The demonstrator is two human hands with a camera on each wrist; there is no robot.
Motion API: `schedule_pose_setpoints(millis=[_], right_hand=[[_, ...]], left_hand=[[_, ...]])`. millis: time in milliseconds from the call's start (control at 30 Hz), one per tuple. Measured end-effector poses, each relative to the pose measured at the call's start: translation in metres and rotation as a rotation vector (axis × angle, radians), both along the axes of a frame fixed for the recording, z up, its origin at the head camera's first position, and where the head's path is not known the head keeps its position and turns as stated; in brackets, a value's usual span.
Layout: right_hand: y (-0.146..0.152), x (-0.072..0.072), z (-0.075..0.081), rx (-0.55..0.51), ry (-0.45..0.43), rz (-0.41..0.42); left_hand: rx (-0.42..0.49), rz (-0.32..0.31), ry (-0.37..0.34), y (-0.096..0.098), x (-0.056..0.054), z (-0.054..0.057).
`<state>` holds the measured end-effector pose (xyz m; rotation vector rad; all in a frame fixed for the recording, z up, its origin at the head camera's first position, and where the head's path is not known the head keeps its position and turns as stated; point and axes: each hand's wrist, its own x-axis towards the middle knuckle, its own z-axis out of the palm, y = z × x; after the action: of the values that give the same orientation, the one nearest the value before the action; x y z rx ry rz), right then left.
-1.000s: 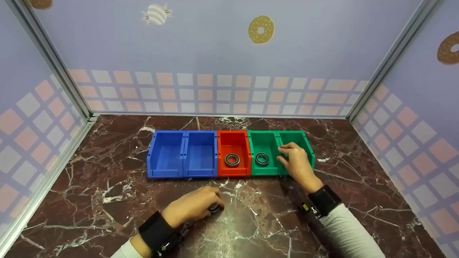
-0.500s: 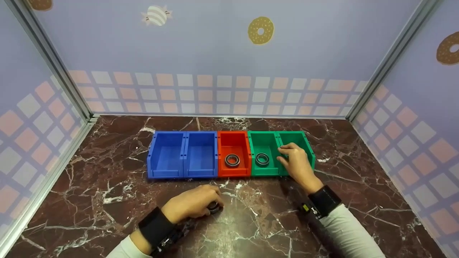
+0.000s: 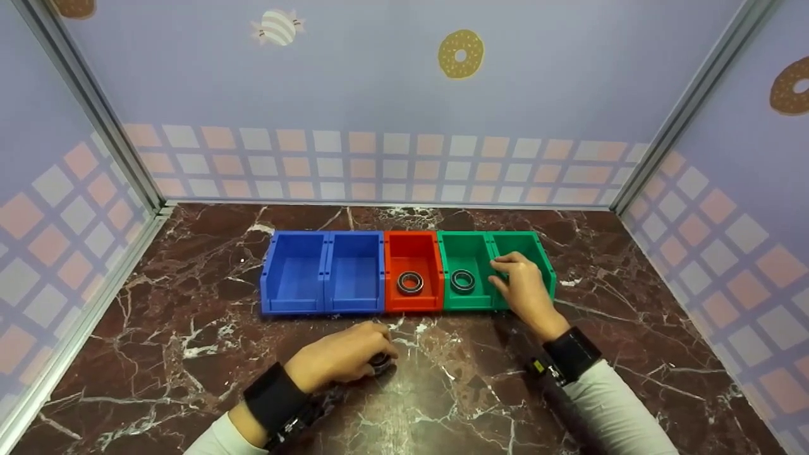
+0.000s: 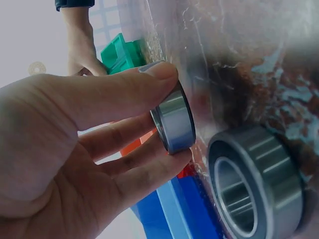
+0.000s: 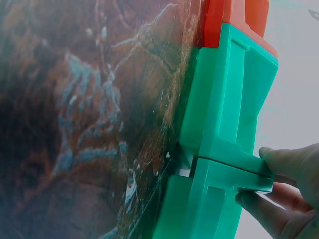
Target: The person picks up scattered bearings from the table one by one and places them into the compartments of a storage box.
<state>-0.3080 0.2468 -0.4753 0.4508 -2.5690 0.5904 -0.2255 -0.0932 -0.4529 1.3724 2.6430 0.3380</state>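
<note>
My left hand is over the table in front of the bins. In the left wrist view its thumb and fingers pinch a small ball bearing, tilted on edge. A larger-looking bearing lies close by on the table in that view. My right hand is at the two green bins, and in the right wrist view its thumb and fingers grip the adjoining side walls of the green bins. One bearing lies in the left green bin, another bearing in the red bin.
Two blue bins join the row on the left. The row stands on a dark red marbled table. Patterned panels with metal frame edges enclose the back and both sides.
My left hand has shifted slightly away from me, toward the bins, with the bearing. The right hand and the bins have stayed put.
</note>
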Motion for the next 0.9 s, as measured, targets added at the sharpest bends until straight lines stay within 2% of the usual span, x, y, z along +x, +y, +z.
schedule_pose_setpoints(millis=[233, 500, 900], right_hand=[[0.0, 0.0, -0.002, 0.006, -0.002, -0.004], [0.001, 0.001, -0.001, -0.01, -0.015, 0.01], [0.0, -0.001, 0.0, -0.024, -0.005, 0.006]], left_hand=[[-0.021, -0.01, 0.046, -0.001, -0.002, 0.004], [-0.036, 0.017, 0.025, 0.001, -0.002, 0.007], [0.003, 0.006, 0.045, 0.001, -0.007, 0.02]])
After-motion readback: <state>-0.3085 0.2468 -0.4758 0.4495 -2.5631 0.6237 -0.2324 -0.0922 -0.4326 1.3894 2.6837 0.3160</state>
